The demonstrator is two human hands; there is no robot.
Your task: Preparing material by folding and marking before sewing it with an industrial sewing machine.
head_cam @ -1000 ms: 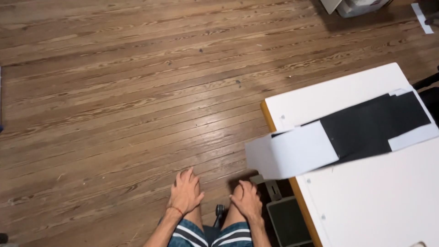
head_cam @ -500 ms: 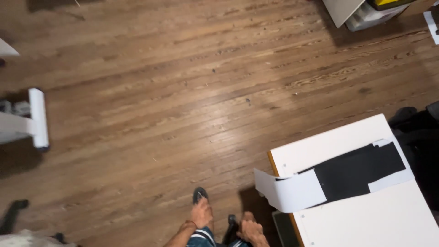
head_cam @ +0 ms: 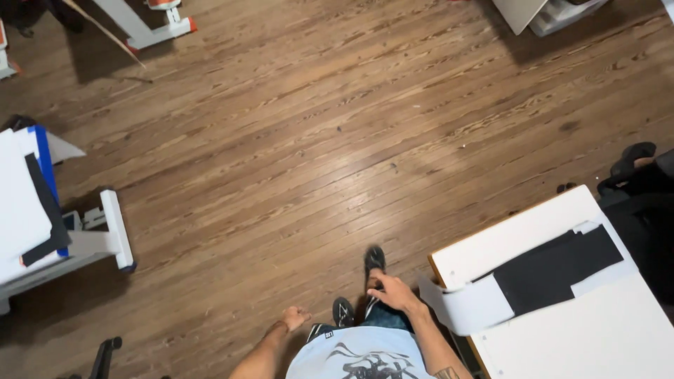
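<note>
Both hands are empty: the left hand [head_cam: 298, 316] hangs loosely curled above the wooden floor [head_cam: 295, 140], and the right hand [head_cam: 393, 290] rests open on the thigh. Nearest the right hand, a white paper sheet [head_cam: 469, 305] with black fabric [head_cam: 554, 270] overhangs the white table [head_cam: 597, 337].

Head camera, looking steeply down, floor [head_cam: 295, 140] distant
</note>
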